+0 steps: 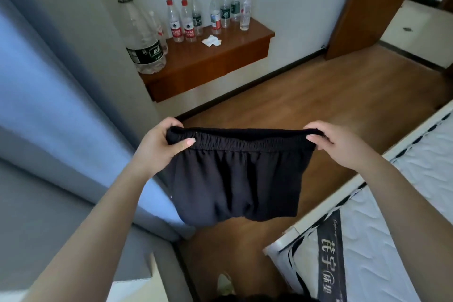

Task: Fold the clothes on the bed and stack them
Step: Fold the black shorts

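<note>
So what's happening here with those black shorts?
A person is holding up a pair of black shorts by the elastic waistband, the left hand gripping one end and the right hand the other. The shorts hang open in the air over the wooden floor, not yet folded. The mattress is off to the right, and a wall shelf holds water bottles.

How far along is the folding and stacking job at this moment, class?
Early stage. No folded stack is in view. In hand: the left hand and right hand pinch the waistband ends of black shorts, held unfolded over the floor. Left: fold them and stack them on the mattress.
</note>
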Demonstrator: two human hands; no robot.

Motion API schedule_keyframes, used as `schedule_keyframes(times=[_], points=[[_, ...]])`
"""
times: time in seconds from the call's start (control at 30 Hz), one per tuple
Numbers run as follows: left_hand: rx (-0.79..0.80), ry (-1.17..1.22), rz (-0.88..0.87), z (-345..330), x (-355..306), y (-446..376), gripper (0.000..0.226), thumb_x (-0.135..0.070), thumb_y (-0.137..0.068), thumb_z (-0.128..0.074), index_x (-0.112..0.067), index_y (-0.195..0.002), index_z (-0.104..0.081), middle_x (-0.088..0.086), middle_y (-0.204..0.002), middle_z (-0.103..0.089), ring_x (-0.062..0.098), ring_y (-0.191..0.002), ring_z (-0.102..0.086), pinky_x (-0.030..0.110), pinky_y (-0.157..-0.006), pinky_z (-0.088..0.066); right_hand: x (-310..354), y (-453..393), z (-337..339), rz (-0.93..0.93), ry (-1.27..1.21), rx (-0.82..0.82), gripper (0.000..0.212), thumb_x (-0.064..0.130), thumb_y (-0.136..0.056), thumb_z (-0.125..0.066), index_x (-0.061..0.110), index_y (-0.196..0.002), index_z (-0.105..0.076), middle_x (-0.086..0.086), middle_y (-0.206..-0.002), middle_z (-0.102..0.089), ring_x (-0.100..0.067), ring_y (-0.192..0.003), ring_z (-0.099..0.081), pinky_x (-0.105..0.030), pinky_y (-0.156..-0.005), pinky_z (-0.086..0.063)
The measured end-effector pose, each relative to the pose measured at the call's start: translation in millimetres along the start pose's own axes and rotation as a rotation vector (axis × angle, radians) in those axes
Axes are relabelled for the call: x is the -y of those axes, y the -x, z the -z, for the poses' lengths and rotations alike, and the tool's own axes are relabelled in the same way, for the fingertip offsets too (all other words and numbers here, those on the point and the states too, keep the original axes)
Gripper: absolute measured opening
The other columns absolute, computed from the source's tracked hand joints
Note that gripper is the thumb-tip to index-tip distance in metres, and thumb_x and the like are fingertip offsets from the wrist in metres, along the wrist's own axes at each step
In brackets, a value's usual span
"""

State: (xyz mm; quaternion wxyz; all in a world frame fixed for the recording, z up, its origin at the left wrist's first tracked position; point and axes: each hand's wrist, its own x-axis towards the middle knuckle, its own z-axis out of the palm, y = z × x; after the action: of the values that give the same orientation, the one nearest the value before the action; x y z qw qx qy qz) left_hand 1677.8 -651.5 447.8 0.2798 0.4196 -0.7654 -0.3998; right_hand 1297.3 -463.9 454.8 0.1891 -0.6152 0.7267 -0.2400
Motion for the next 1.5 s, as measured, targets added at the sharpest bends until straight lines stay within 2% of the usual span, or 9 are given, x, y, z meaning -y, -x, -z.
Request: schedule_keyframes(times=[0.13, 0.57, 0.7, 0.87, 1.07, 1.17, 1.27, 1.4, 1.5], points=[[-0.011, 0.054, -0.027, 11, 4, -27, 0.03, -0.042, -0.067, -0.082, -0.036, -0.09, -0.064, -0.02, -0.083, -0.067, -0.007, -0.075, -0.059, 0.004, -0.067, -0.043, 9, -18, -3, -0.054, -0.002, -0.037, 0.017, 0.025, -0.1, -0.049, 0.04, -0.102, -0.055, 0.026, -0.079, -0.063, 0.011, -0.076, -0.061, -0.001, -0.063, -0.039], [0.262, 0.159, -0.054, -26, -6, -161, 0.037, -0.053, -0.07, -0.075, -0.038, -0.103, -0.07, -0.014, -0.099, -0.072, 0.004, -0.094, -0.067, 0.024, -0.076, -0.054, -56, -81, 16, -0.183, -0.214, -0.307, 0.008, 0.022, -0.099, -0.054, 0.024, -0.104, -0.06, 0.005, -0.094, -0.065, -0.009, -0.084, -0.06, -0.008, -0.069, -0.04], [0.396, 0.145, -0.128, -59, -35, -223, 0.024, -0.042, -0.081, -0.073, -0.042, -0.104, -0.07, -0.017, -0.106, -0.071, 0.003, -0.103, -0.065, 0.018, -0.079, -0.054, -96, -112, 35, -0.232, -0.337, -0.451, 0.018, 0.015, -0.098, -0.055, 0.032, -0.097, -0.061, 0.005, -0.093, -0.065, -0.024, -0.09, -0.06, -0.029, -0.083, -0.045], [0.533, 0.142, -0.152, -96, -83, -303, 0.018, -0.025, -0.091, -0.066, -0.04, -0.102, -0.069, -0.015, -0.104, -0.07, 0.0, -0.102, -0.063, 0.015, -0.076, -0.051, -129, -134, 80, -0.229, -0.481, -0.56, 0.024, 0.009, -0.097, -0.055, 0.031, -0.094, -0.065, 0.005, -0.087, -0.063, -0.024, -0.089, -0.057, -0.049, -0.089, -0.044], [0.736, 0.189, -0.121, -148, -119, -376, 0.015, -0.022, -0.096, -0.058, -0.029, -0.108, -0.065, -0.011, -0.119, -0.067, 0.005, -0.11, -0.062, 0.033, -0.091, -0.047, -165, -147, 128, -0.281, -0.482, -0.633, 0.035, 0.008, -0.097, -0.056, 0.042, -0.094, -0.066, 0.019, -0.089, -0.066, -0.006, -0.085, -0.059, -0.024, -0.085, -0.046], [0.837, 0.245, -0.121, -181, -132, -410, 0.017, -0.031, -0.093, -0.061, -0.022, -0.107, -0.063, -0.003, -0.113, -0.069, 0.015, -0.108, -0.064, 0.035, -0.088, -0.048, -184, -143, 143, -0.319, -0.546, -0.691, 0.02, 0.006, -0.097, -0.054, 0.021, -0.104, -0.065, 0.011, -0.103, -0.068, -0.01, -0.095, -0.061, -0.027, -0.088, -0.048], [0.903, 0.326, -0.127, -221, -149, -449, 0.029, -0.038, -0.087, -0.066, -0.015, -0.105, -0.062, 0.008, -0.101, -0.064, 0.028, -0.1, -0.063, 0.041, -0.087, -0.048, -203, -137, 158, -0.371, -0.557, -0.784, 0.016, -0.001, -0.097, -0.051, 0.006, -0.106, -0.063, 0.004, -0.098, -0.068, -0.006, -0.084, -0.059, -0.013, -0.075, -0.048], [0.907, 0.335, -0.187, -287, -173, -499, 0.025, -0.038, -0.088, -0.066, -0.021, -0.106, -0.065, 0.004, -0.1, -0.068, 0.023, -0.097, -0.067, 0.029, -0.078, -0.053, -235, -133, 175, -0.536, -0.531, -0.905, 0.017, -0.004, -0.096, -0.05, 0.004, -0.106, -0.063, -0.001, -0.089, -0.064, 0.002, -0.07, -0.058, -0.01, -0.064, -0.045], [0.889, 0.279, -0.268, -345, -189, -533, 0.02, -0.038, -0.088, -0.068, -0.029, -0.106, -0.067, -0.005, -0.1, -0.071, 0.013, -0.095, -0.068, 0.023, -0.072, -0.055, -265, -134, 191, -0.693, -0.468, -0.962, 0.023, 0.003, -0.096, -0.054, 0.022, -0.098, -0.065, 0.002, -0.093, -0.065, -0.001, -0.069, -0.062, -0.015, -0.062, -0.046]])
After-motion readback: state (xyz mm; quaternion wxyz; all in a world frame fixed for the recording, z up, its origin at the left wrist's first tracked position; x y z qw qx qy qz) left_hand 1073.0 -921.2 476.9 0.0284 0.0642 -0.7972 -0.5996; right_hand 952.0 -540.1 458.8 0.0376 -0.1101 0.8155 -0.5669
